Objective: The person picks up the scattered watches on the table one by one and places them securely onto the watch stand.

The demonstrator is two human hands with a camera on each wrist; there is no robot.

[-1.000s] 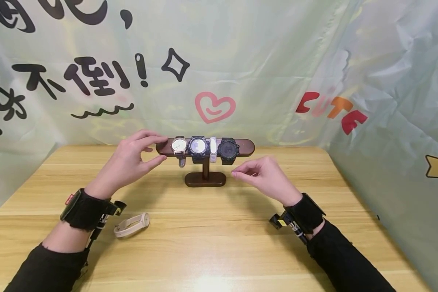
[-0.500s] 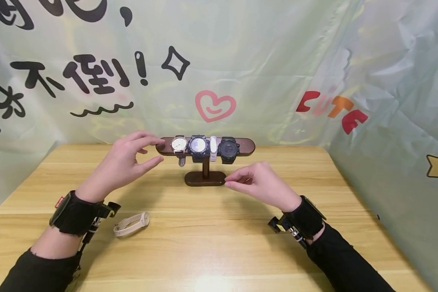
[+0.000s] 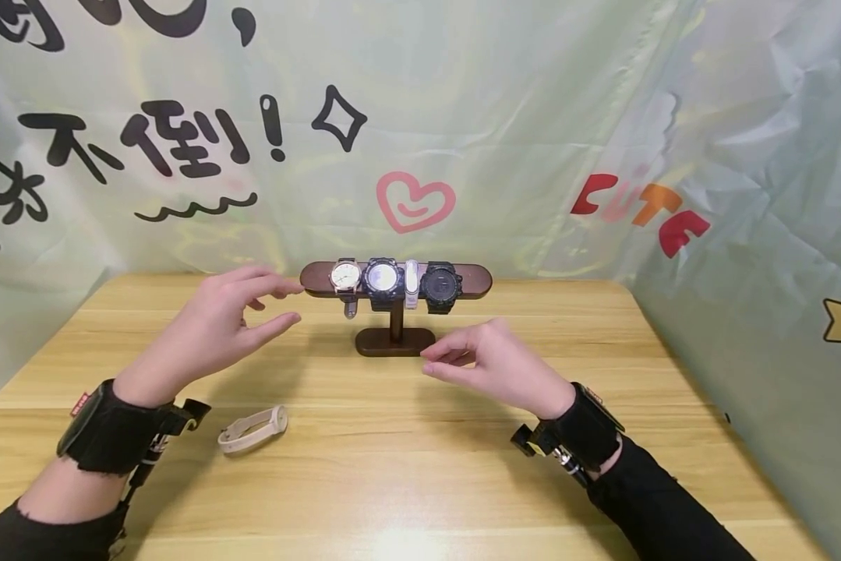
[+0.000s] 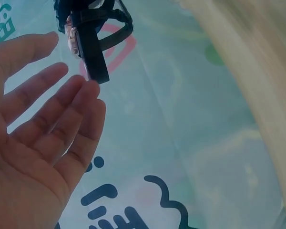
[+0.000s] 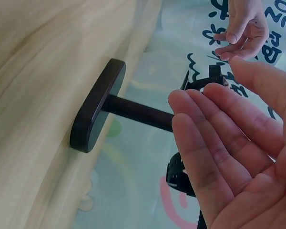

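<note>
A dark wooden watch stand (image 3: 476,282) stands near the back of the table. On its bar sit a light-dialled watch (image 3: 346,276), a chunky black watch with a bright face (image 3: 382,276), a slim white band watch (image 3: 411,279) and an all-black watch (image 3: 440,285). My left hand (image 3: 213,327) is beside the bar's left end, holding nothing; whether a fingertip touches the bar I cannot tell. In front of the stand's base, my right hand (image 3: 497,366) hovers with loosely bent fingers and nothing in them. A beige band watch (image 3: 253,430) lies looped on the table.
The light wood table (image 3: 364,483) meets a printed cloth backdrop (image 3: 518,156) behind the stand. Another cloth side (image 3: 764,327) runs along the right edge. A black camera strap (image 3: 114,428) circles my left wrist, and another strap (image 3: 584,425) my right.
My left hand has drawn back left and down from the bar's end. The right hand has moved slightly left and down, towards the stand's base. The watches have stayed where they were.
</note>
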